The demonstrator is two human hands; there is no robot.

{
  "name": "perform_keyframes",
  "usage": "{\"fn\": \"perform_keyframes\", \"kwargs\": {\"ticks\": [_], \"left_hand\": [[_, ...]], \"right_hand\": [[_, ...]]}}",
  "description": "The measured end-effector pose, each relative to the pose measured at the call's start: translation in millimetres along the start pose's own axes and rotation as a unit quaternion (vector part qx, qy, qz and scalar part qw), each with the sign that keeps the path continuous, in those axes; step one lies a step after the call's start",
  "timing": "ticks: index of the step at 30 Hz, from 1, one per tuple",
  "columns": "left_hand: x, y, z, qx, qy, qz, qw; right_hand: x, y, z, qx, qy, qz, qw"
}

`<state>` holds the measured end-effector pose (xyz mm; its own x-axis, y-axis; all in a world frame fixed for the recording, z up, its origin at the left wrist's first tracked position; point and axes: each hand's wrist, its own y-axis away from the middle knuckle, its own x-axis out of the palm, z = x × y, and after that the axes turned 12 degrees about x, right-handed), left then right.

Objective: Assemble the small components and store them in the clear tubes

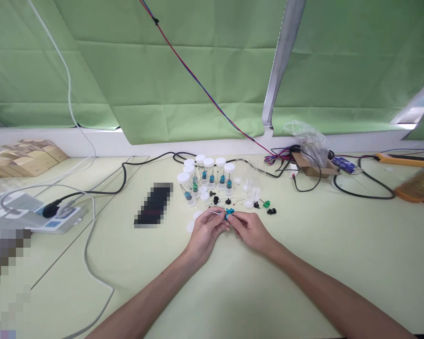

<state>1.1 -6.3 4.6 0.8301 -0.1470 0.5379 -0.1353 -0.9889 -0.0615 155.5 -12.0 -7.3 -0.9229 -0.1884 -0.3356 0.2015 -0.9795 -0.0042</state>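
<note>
My left hand (205, 230) and my right hand (250, 229) meet over the pale green table (339, 254), fingertips together. Both pinch a small blue component (229, 214) with thin metal leads that stick out to the left. Just beyond the hands stand several clear vials with white caps (209, 175), some holding blue or green parts. Loose small parts lie beside them: a green one (266, 204) and black ones (271, 211). White caps (191, 226) lie by my left hand.
A black pixelated object (154, 205) lies left of the vials. A power strip (38, 217) with grey and black cables sits at the far left. Cardboard box with plastic bag (311, 160), wires and an orange meter (417, 184) are at the back right.
</note>
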Motion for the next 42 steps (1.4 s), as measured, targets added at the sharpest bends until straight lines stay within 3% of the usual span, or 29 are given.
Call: {"fn": "perform_keyframes", "kwargs": {"ticks": [42], "left_hand": [[-2.9,-1.9,2.1,-0.005,-0.002,0.01,1.0]], "right_hand": [[-1.3,0.3,1.4,-0.007,0.014,0.011,1.0]]}}
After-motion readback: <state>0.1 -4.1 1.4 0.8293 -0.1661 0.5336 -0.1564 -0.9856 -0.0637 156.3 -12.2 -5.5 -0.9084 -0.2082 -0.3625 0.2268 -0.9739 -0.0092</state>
